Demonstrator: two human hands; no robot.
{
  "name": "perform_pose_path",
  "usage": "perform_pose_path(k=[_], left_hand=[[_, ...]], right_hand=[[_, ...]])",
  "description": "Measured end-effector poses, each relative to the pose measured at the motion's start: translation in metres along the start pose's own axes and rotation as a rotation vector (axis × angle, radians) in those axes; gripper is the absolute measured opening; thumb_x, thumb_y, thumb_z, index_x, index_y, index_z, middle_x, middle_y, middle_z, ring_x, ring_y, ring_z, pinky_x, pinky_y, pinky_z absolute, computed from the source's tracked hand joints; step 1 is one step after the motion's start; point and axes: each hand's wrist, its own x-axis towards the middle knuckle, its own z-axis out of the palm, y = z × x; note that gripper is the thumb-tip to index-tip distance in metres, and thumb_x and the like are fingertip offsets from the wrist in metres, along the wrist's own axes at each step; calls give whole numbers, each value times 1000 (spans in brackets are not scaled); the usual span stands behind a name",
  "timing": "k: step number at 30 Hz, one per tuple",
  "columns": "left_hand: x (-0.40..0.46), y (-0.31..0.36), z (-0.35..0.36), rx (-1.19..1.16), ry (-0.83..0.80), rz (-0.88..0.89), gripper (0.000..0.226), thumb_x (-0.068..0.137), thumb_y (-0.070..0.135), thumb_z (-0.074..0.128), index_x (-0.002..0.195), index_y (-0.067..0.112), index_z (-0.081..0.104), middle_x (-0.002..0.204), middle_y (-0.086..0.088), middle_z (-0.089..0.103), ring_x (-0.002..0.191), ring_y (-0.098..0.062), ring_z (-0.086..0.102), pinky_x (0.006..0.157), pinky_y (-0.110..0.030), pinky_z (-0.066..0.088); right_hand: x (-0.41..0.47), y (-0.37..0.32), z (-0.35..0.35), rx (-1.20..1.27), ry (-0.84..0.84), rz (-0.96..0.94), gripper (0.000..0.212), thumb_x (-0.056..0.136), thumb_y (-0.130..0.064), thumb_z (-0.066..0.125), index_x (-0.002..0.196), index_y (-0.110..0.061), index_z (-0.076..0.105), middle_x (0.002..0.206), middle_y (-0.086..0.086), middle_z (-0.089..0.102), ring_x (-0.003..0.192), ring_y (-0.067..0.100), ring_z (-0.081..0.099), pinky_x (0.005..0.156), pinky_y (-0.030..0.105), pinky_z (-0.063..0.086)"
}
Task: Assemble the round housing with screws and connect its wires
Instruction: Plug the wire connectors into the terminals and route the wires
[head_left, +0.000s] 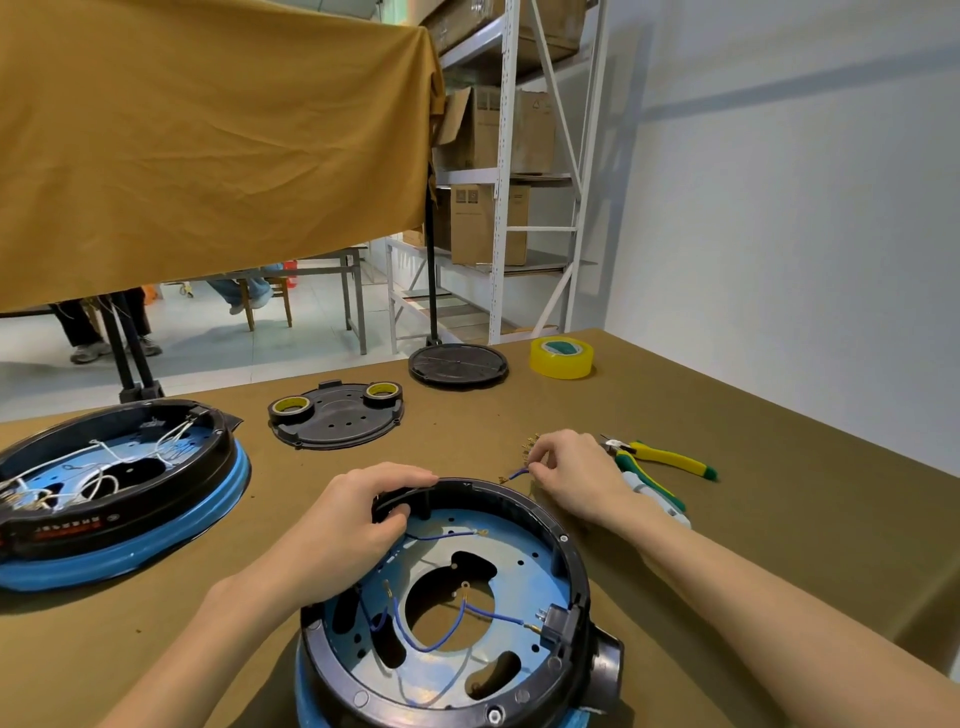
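right now the round black plastic housing with a blue metal floor (569, 558) sits on the brown paper-covered counter (779, 519) at about six o'clock, close to the person. the left hand (332, 535) curls over its far rim at roughly eleven o'clock, fingers wrapped on the black edge and thumb inside, steadying it. the right hand (576, 475), just beyond the rim at one o'clock, pinches a short blue wire with a brass terminal (514, 474) between thumb and fingertips, right beside a small strip of loose brass terminals (530, 447). more blue wires (441, 623) already lie inside the housing, one running to the black connector block (556, 623) at four o'clock. this looks like the wiring step: a fresh lead being picked up to go in. the next move likely calls for carrying that lead over the rim and seating its terminal on a post or tab without bending it, while the left hand keeps the housing from turning. yellow and green pliers (670, 460) lie at two o'clock, and a second housing with white wires (119, 483) rests at nine o'clock.
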Motion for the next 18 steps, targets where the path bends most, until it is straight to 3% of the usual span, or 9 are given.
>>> perform_pose_path(k=[3,5,8,13,16,18], left_hand=[[0,-1,0,4,-3,0,44,102,11,56,134,40,64,136,28,59,131,8,48,112,-19,39],[0,-1,0,6,-4,0,44,102,11,56,134,41,64,136,29,59,131,9,48,111,-17,38],[0,-1,0,4,-3,-4,44,102,11,56,134,40,64,135,29,59,130,9,49,111,-18,39],[-1,3,0,2,-2,-14,46,101,8,56,133,41,65,135,28,60,130,7,50,112,-20,39],[0,6,2,4,23,-40,47,102,6,54,132,40,65,133,25,62,128,4,51,108,-17,39],[1,8,5,2,60,-66,47,101,4,55,132,37,67,131,23,64,125,3,52,101,-12,37]], right_hand=[[4,-2,-5,195,59,81,12,97,-23,63,98,-23,75,66,-6,72,66,9,70,70,33,60],[4,-4,-10,385,66,127,11,98,-17,63,96,-17,73,59,0,72,54,6,68,57,25,56],[4,-14,-17,691,31,192,14,101,-9,58,96,-10,71,77,8,78,70,15,75,48,26,55],[-1,-34,-27,1236,-156,379,33,107,-2,34,103,2,66,100,23,76,75,26,77,59,34,64],[-5,-42,-30,1417,-184,421,41,108,-15,34,119,10,64,101,26,76,89,36,77,68,38,66],[-7,-44,-33,1562,-282,414,62,111,-41,30,120,10,64,109,29,73,98,41,75,73,41,66]])
